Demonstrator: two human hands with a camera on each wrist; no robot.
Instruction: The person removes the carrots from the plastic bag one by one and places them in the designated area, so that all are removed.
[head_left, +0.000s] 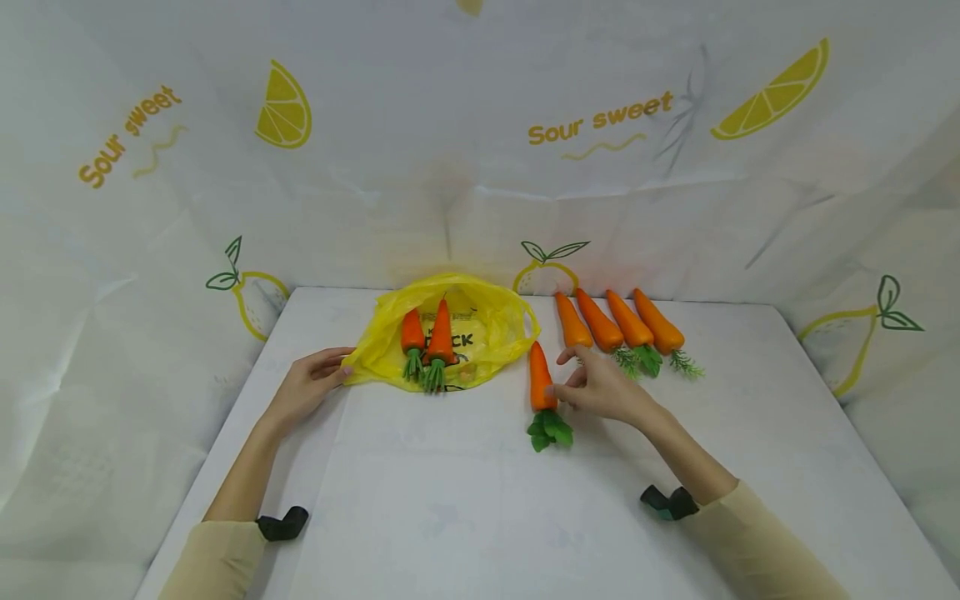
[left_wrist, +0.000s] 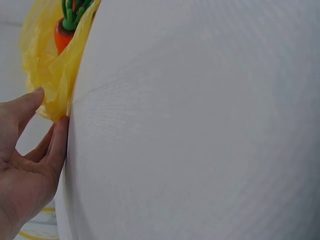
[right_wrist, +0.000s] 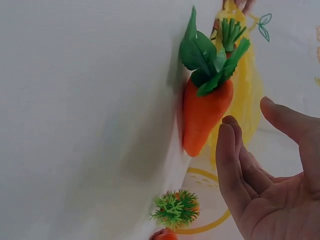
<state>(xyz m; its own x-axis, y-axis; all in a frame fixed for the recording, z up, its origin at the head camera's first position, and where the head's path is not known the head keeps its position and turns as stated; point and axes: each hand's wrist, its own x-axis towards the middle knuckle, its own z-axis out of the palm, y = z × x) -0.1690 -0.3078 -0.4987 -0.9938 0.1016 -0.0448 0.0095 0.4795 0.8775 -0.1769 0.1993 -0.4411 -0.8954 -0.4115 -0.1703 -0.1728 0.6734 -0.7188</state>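
Observation:
An orange carrot with broad green leaves (head_left: 542,379) lies on the table right of the yellow plastic bag (head_left: 367,337). My right hand (head_left: 603,387) is beside this carrot, thumb and fingers spread apart; in the right wrist view the hand (right_wrist: 272,175) has nothing between its fingers. Inside the bag's wide mouth lie a carrot (head_left: 412,332) and a second, longer carrot (head_left: 441,333), green tops toward me. My left hand (head_left: 311,387) is at the bag's left edge; in the left wrist view its fingertips (left_wrist: 61,125) touch that edge, with the thumb apart from them.
Several more carrots (head_left: 628,321) lie in a row at the back right, the leftmost partly behind my right hand. The white table (head_left: 442,483) ends at a white sheet (head_left: 420,167) printed with lemons, which hangs behind and at both sides.

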